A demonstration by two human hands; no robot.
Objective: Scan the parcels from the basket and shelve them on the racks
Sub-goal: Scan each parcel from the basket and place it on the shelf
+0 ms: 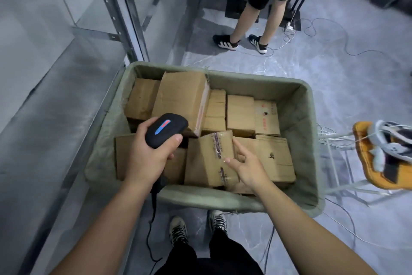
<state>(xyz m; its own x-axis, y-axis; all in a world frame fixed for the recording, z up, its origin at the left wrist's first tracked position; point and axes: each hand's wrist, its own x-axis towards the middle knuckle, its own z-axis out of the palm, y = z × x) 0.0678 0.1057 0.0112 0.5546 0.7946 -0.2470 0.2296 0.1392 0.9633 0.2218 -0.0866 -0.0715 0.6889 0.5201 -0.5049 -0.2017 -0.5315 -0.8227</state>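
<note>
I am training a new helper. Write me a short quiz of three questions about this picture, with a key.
1. Which hand holds the scanner?
2. True or false: the basket holds several cardboard parcels.
3. The right hand rests on: A) a taped parcel, B) the scanner, C) the basket.
Key: 1 left hand; 2 true; 3 A.

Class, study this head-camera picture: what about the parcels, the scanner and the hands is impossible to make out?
All in the head view:
- The scanner front window: it faces down, under the left hand.
- Printing on the taped parcel: too blurred to read.
- Lower parcels: covered by the top layer in the basket.
- Whether the right hand grips the taped parcel: its fingers dip behind the edge.
</note>
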